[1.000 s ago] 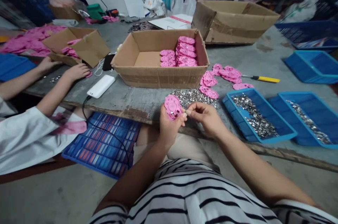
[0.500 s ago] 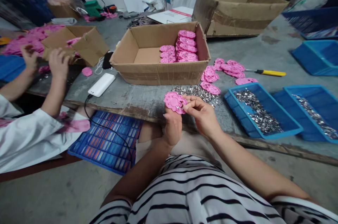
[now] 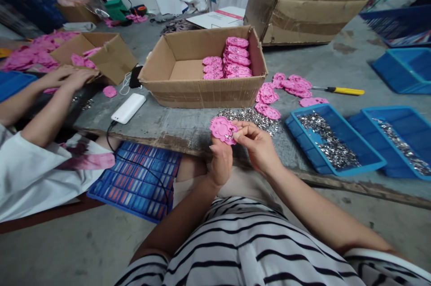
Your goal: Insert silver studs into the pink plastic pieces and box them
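My left hand point(image 3: 221, 162) is closed on a flat pink plastic piece point(image 3: 221, 129) with a scalloped outline, held up over the table's front edge. Small shiny metal bits show at the piece's right end. There my right hand point(image 3: 259, 147) pinches with thumb and forefinger; its fingertips hide what lies between them, which may be a metal bit or the piece's rim. Just behind the hands a heap of small metal parts point(image 3: 249, 120) is spread on the table. More pink pieces point(image 3: 267, 111) lie at the heap's right side.
A cardboard box point(image 3: 202, 93) holds stacked pink pieces point(image 3: 237, 59). Blue trays point(image 3: 336, 171) with metal parts stand at right, near a yellow-handled tool point(image 3: 345, 91). A white phone-like device point(image 3: 128, 108) lies at left. A co-worker's hands point(image 3: 72, 77) rest by a smaller box point(image 3: 114, 59).
My hands and the pink piece have barely moved. At left, the co-worker's hands have come down from the smaller box's edge toward the table.
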Demonstrator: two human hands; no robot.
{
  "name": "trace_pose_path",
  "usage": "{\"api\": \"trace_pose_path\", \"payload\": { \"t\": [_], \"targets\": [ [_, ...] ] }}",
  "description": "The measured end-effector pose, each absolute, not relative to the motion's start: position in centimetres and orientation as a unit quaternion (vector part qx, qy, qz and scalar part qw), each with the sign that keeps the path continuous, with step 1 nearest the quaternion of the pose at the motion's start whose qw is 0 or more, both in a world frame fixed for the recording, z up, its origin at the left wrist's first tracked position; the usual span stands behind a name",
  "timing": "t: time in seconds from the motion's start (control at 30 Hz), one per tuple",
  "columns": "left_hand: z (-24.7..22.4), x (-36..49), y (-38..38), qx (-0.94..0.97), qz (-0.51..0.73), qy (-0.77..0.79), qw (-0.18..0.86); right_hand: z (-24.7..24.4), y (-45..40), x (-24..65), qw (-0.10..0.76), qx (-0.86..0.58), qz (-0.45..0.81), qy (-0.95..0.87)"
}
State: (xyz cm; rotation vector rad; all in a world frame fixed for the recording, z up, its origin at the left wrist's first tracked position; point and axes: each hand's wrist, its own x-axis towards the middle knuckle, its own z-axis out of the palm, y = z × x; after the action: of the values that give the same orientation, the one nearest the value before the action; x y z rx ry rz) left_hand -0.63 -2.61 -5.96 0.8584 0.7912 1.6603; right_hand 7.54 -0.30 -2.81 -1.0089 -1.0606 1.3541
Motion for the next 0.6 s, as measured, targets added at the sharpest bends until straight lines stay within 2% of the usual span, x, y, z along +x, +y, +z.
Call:
{"api": "trace_pose_path", "payload": {
  "t": [0.3,0.37,0.43,0.5,0.53,0.6],
  "targets": [
    [-6.3,-0.5,-2.8,0.343,0.691,0.314,0.554,-4.0,0.1,8.9,0.536,-0.438,0.495,-0.525],
    [-5.7,-0.7,-2.8,0.342,0.685,0.304,0.567,-3.3,0.7,11.3,0.542,-0.462,0.417,-0.565],
    [-5.3,-1.1,-2.7,0.341,0.68,0.297,0.577,-2.0,1.4,14.8,0.542,-0.514,0.279,-0.603],
    [-5.2,-1.5,-2.6,0.336,0.676,0.3,0.584,-0.6,2.2,19.0,0.49,-0.619,0.118,-0.603],
    [-5.2,-1.6,-2.5,0.335,0.672,0.305,0.586,0.1,2.5,21.2,0.434,-0.688,0.046,-0.58],
    [-5.3,-1.8,-2.5,0.335,0.663,0.319,0.588,1.0,2.8,25.0,0.256,-0.806,-0.039,-0.533]
  ]
}}
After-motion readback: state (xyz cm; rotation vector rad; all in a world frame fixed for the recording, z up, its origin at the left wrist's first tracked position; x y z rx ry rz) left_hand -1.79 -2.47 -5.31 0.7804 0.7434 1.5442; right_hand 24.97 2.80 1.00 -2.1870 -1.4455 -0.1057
